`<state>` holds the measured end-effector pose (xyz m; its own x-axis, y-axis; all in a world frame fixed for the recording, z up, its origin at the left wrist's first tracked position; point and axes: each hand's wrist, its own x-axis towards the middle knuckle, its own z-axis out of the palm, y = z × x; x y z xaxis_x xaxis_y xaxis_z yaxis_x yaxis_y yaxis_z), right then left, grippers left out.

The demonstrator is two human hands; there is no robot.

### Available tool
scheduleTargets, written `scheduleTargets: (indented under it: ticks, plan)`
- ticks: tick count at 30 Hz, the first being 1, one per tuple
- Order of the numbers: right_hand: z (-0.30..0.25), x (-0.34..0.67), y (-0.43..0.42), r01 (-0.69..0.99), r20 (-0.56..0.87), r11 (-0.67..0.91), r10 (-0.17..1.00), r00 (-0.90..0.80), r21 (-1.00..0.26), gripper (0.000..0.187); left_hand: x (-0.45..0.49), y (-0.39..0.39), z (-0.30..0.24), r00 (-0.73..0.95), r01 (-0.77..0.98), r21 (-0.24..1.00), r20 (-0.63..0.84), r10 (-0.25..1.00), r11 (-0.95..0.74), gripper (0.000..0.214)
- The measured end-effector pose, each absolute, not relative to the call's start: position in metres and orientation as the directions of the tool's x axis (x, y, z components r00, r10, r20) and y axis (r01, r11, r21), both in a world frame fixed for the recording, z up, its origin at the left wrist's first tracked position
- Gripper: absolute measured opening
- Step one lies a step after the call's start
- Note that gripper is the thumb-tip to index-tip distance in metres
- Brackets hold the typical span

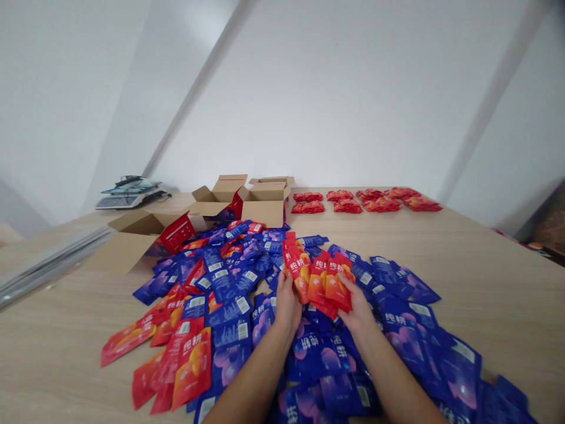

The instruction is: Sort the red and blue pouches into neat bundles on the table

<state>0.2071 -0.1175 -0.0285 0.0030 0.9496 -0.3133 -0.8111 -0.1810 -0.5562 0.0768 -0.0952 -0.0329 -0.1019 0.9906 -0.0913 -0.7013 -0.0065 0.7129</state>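
My left hand (288, 303) is closed on red pouches (298, 272) printed with orange fruit, held in a small fanned bunch. Beside it, my right hand (356, 307) grips more red pouches (336, 288), its thumb and fingers at their right edge. The two bunches touch or overlap; how many each hand has is hard to tell. Under and around both hands spreads a loose heap of blue pouches (320, 353) with purple fruit on them. Several more red pouches (192, 368) lie at the heap's left front.
Open cardboard boxes (262, 213) stand behind the heap, and another open box (132, 238) is at the left. At the back right, red pouches (382, 204) are stacked in small piles in two rows. A scale (128, 200) sits at the far left of the wooden table (498, 282).
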Motion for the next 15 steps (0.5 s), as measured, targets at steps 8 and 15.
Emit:
scheduleTargets:
  ticks: [8,15]
  plan:
    - [-0.025,0.206,-0.117,-0.867,-0.295,-0.126,0.955,0.025,-0.481,0.02,0.08,-0.093,-0.046,-0.09,-0.666,0.746,-0.084,0.992,0.003,0.036]
    - [-0.025,0.206,-0.116,-0.893,-0.309,-0.098,0.95,0.047,-0.438,0.011,0.085,-0.109,-0.026,0.006,-0.639,0.768,-0.047,0.999,0.04,0.042]
